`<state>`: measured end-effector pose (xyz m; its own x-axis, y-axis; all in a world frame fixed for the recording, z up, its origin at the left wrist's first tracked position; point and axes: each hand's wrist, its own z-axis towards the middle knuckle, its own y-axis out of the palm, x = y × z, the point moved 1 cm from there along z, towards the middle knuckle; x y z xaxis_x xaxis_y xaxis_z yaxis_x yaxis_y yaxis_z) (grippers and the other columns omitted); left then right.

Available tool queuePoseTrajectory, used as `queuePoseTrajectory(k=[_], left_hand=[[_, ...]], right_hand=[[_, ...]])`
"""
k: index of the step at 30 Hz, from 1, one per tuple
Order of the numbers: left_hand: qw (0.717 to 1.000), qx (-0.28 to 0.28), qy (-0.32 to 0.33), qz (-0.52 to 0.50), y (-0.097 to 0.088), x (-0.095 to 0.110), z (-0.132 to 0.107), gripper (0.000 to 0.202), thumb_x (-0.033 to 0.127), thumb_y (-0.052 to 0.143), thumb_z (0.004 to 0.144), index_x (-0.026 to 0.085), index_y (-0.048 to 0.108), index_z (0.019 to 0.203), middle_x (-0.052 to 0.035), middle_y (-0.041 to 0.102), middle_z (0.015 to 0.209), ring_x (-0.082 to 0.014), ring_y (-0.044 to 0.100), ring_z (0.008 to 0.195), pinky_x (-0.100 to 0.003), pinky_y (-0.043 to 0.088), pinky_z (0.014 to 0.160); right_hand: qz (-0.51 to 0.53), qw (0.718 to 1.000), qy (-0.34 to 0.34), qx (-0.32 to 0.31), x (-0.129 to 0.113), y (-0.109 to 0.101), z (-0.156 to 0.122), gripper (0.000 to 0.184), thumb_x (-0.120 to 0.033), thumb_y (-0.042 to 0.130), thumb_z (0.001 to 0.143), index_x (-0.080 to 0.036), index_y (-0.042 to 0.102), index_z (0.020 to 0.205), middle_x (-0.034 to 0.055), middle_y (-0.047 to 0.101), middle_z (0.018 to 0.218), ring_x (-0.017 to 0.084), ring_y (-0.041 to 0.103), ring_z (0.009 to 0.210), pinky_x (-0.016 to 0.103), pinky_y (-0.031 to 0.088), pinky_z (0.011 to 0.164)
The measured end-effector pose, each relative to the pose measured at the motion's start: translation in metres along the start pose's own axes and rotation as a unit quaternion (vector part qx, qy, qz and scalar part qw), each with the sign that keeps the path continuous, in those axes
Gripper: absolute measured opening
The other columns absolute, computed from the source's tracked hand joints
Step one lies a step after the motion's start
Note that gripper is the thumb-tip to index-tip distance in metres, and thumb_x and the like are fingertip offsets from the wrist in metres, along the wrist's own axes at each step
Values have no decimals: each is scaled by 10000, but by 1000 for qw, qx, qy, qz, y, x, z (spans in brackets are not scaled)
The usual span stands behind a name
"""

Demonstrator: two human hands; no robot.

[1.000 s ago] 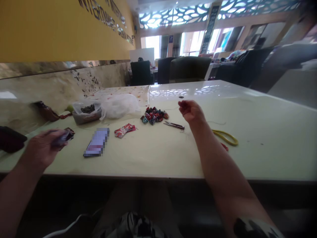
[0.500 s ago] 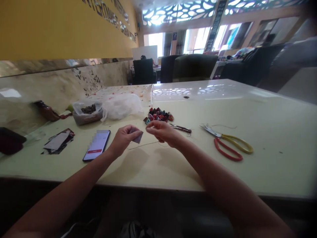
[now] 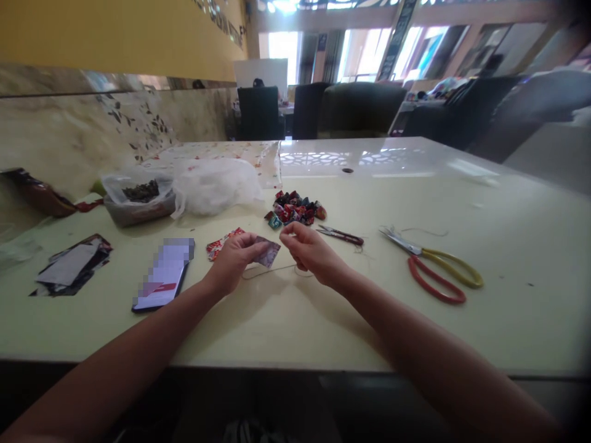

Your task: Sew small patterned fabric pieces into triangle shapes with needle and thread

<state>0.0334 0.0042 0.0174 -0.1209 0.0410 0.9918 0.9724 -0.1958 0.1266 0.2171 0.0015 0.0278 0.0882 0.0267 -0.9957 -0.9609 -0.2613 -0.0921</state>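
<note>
Between thumb and fingers, my left hand (image 3: 234, 261) pinches a small greyish-purple patterned fabric piece (image 3: 269, 253). Close to its right edge is my right hand (image 3: 310, 251), its thumb and forefinger pressed together and the other fingers curled. Whatever sits in that pinch is too small to make out. A thin thread (image 3: 272, 271) runs below both hands and loops under the right one. Partly behind my left hand lies a red and white patterned fabric piece (image 3: 216, 246). Just beyond the hands is a pile of small colourful folded fabric pieces (image 3: 295, 209).
Right of my hands lie thread snips (image 3: 341, 235) and large scissors (image 3: 427, 264) with red and yellow handles. To the left are a phone (image 3: 164, 277), dark fabric scraps (image 3: 74, 264), a plastic-lined tub (image 3: 138, 200) and a white plastic bag (image 3: 215, 187).
The view has shifted, so the table items sit differently in it. The fabric piece and my right fingertips are now closer together. The red and white fabric piece shows beside my left hand.
</note>
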Motion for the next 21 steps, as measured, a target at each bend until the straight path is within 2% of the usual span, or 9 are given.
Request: queuePoseTrajectory(k=[3, 5, 8, 10, 13, 21], left_hand=[[1000, 16, 2, 0, -3, -4, 0, 243, 337, 837, 697, 142, 697, 733, -23, 700, 746, -115, 605, 663, -254, 483, 686], [1000, 24, 2, -1, -4, -6, 0, 256, 338, 843, 688, 143, 682, 732, -17, 694, 738, -115, 603, 658, -256, 486, 686], [1000, 29, 6, 7, -5, -7, 0, 271, 344, 845, 679, 148, 665, 726, -2, 673, 706, -114, 591, 640, -258, 485, 676], [999, 29, 8, 16, -4, -6, -1, 273, 347, 844, 675, 149, 662, 721, 2, 664, 693, -116, 587, 637, -260, 485, 674], [999, 33, 10, 22, -3, -4, -3, 267, 346, 838, 673, 149, 667, 728, 0, 664, 695, -120, 590, 641, -265, 491, 678], [999, 31, 14, 25, -3, -4, -7, 236, 344, 819, 703, 153, 696, 771, -10, 677, 721, -133, 610, 655, -282, 521, 688]], right_hand=[[-62, 994, -67, 57, 2, -1, -1, 130, -334, 483, 935, -227, 471, 862, -62, 411, 620, 92, 345, 523, 232, 292, 501], [-126, 981, -125, 74, 1, -1, -3, 141, -255, 509, 911, -210, 466, 785, -32, 469, 668, 108, 414, 600, 249, 334, 571], [-209, 957, -184, 79, -3, 0, -6, 166, -180, 578, 859, -190, 532, 700, 10, 528, 759, 131, 482, 703, 274, 362, 651], [-236, 949, -191, 81, -4, 2, -7, 161, -172, 615, 849, -189, 583, 692, 18, 545, 776, 139, 500, 720, 282, 362, 667], [-240, 953, -171, 71, -3, 6, -8, 152, -196, 642, 859, -200, 626, 707, 13, 552, 735, 142, 509, 702, 286, 357, 660], [-214, 961, -161, 74, 0, 8, -9, 129, -196, 634, 856, -207, 636, 727, 2, 593, 712, 127, 492, 640, 277, 359, 630]])
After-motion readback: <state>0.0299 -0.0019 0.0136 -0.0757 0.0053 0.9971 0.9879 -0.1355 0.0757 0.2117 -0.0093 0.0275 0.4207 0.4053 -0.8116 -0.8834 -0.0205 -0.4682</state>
